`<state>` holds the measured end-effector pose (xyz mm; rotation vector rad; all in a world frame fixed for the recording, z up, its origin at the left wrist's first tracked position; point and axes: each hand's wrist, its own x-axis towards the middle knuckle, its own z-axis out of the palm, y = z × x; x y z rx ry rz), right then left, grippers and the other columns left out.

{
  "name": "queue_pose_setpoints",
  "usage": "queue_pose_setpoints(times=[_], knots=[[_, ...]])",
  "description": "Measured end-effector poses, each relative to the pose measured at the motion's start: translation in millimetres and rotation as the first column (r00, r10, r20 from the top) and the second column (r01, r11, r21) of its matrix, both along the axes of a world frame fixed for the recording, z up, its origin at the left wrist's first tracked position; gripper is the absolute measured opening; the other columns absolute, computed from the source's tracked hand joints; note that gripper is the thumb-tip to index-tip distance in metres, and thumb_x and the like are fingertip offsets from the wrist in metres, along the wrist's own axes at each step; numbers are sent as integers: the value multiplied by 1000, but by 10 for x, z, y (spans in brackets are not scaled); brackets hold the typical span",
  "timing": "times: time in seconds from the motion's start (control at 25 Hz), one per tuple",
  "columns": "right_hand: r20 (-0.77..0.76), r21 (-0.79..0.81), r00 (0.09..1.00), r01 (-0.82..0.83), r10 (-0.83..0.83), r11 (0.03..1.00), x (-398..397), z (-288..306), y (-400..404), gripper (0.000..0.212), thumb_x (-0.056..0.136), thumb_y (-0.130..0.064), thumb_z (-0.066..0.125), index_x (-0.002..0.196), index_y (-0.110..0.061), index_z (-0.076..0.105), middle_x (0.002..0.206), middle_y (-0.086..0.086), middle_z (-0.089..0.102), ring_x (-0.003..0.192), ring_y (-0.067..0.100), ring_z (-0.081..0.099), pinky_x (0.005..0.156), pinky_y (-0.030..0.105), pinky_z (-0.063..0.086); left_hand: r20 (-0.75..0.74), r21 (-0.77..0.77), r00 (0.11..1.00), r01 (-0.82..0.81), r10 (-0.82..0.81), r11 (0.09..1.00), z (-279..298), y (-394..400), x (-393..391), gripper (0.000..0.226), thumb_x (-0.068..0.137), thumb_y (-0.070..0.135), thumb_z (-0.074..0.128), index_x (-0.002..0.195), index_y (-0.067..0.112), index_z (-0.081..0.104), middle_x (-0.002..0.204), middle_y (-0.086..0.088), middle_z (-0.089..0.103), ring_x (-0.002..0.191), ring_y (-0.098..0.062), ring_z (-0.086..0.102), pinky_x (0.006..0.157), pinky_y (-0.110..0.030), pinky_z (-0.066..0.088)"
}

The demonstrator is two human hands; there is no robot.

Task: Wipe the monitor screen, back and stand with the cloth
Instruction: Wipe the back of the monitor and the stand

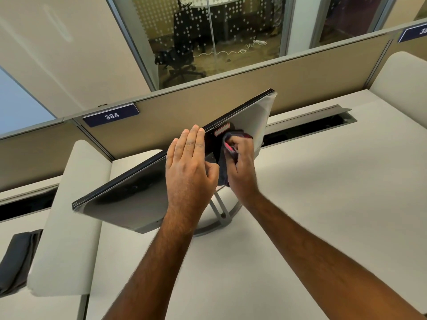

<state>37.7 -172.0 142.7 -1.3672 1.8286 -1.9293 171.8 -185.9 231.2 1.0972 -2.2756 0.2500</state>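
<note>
White desk [323, 204] against beige partition [208, 105], glass-walled room [219, 31] behind.

"384" in white on the blue plate [111, 115] atop the desk partition [208, 107]

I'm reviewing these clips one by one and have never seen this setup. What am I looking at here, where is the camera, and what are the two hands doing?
There is no machine: a person wears one wide-angle camera on the head, looking forward and down at their own bare arms. On a pale desk stands a monitor on a curved grey stand, its back turned toward the camera. The left hand lies with straight fingers over the monitor's top edge, seemingly steadying it. The right hand grips a bunched dark cloth with pink in it and presses it on the monitor's back, below a small label. Behind is a partition with a sign reading 384.
</note>
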Motion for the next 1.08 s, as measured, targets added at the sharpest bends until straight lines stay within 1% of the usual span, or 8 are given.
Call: queue_pose_setpoints(times=[0.16, 0.28, 0.36, 0.6, 0.72, 0.84, 0.96, 1.08], knots=[[-373, 6, 926, -57, 55, 998, 69, 254, -49, 33, 96, -21, 67, 127, -12, 61, 126, 7, 53, 119, 22, 50, 101, 29, 50, 10, 21, 1000, -4, 4, 1000, 11, -27, 15, 67, 93, 25, 57, 156, 7, 41, 162, -11, 42, 153, -26, 34, 128, -45, 19], [-544, 47, 835, -75, 89, 996, 48, 49, 10, 39, 93, -19, 73, 130, -13, 62, 127, 8, 57, 119, 23, 52, 99, 34, 54, 13, 14, 1000, 2, -2, 1000, 17, -36, 27, 64, 94, 24, 55, 155, 6, 42, 161, -12, 43, 152, -27, 36, 127, -44, 20], [-528, 67, 844, -71, 96, 995, -42, -26, 37, 42, 91, -15, 74, 130, -14, 60, 128, 7, 55, 120, 22, 51, 97, 38, 55, 23, 22, 1000, 7, -8, 1000, 24, -25, 31, 66, 95, 22, 60, 155, 6, 41, 161, -12, 43, 152, -28, 36, 126, -44, 20], [-271, -19, 962, 21, -26, 1000, -118, 360, -62, 28, 99, -18, 57, 126, -14, 59, 127, 7, 51, 123, 21, 48, 103, 37, 51, 24, 20, 1000, 8, -9, 1000, 48, -1, 35, 71, 91, 19, 66, 156, 7, 41, 161, -11, 42, 152, -27, 35, 126, -43, 18], [-430, -10, 902, -43, 34, 999, 20, 353, -44, 34, 96, -20, 65, 129, -11, 61, 127, 8, 53, 122, 22, 49, 103, 31, 49, 26, 32, 1000, 5, -6, 999, 45, -2, 39, 72, 91, 22, 68, 156, 7, 40, 162, -11, 42, 153, -26, 34, 127, -43, 17], [-514, 47, 853, -79, 92, 996, -124, 115, -14, 36, 95, -21, 64, 130, -13, 60, 128, 8, 53, 121, 22, 49, 100, 36, 54, 47, 31, 999, 11, -12, 999, 54, -23, 40, 72, 91, 21, 66, 157, 7, 39, 162, -11, 40, 153, -26, 34, 127, -42, 18], [-260, 72, 966, 10, 9, 997, -353, 63, -29, 29, 98, -17, 56, 127, -21, 55, 130, 6, 47, 123, 20, 49, 94, 41, 58, 54, 37, 998, 10, -12, 999, 68, -31, 34, 72, 91, 19, 64, 157, 7, 38, 163, -11, 40, 153, -26, 34, 127, -43, 19], [-97, 4, 981, 171, -169, 985, -461, 311, -142, 25, 102, -17, 55, 127, -19, 54, 135, 8, 45, 128, 20, 48, 91, 36, 60, 48, 25, 999, 9, -10, 1000, 63, -24, 29, 71, 91, 19, 66, 156, 6, 40, 162, -12, 41, 152, -27, 36, 126, -42, 18]])
